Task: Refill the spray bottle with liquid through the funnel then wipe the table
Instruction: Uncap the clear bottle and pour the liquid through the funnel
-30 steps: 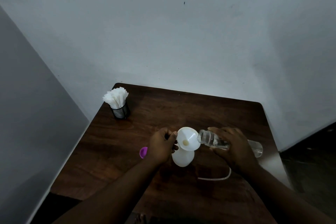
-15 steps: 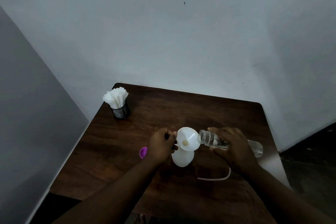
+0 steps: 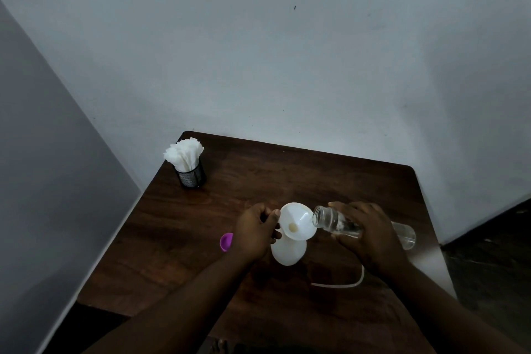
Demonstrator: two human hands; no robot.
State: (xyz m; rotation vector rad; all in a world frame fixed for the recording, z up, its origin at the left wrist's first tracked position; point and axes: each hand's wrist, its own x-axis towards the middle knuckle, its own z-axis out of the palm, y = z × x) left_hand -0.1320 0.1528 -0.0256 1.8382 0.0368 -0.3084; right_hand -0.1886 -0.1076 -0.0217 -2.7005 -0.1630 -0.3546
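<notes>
A white spray bottle (image 3: 288, 251) stands on the dark wooden table (image 3: 258, 181) with a white funnel (image 3: 297, 221) in its neck. My left hand (image 3: 254, 231) grips the funnel's left rim. My right hand (image 3: 370, 234) holds a clear plastic bottle (image 3: 330, 218) tipped on its side, its open mouth at the funnel's right rim, with a little liquid inside. A thin white dip tube (image 3: 342, 283) lies on the table below my right hand. A purple piece (image 3: 226, 241) shows just left of my left hand.
A black mesh cup of white tissues (image 3: 188, 165) stands at the table's far left corner. White walls close in behind and to the left. The table's right edge drops off to a dark floor (image 3: 488, 253).
</notes>
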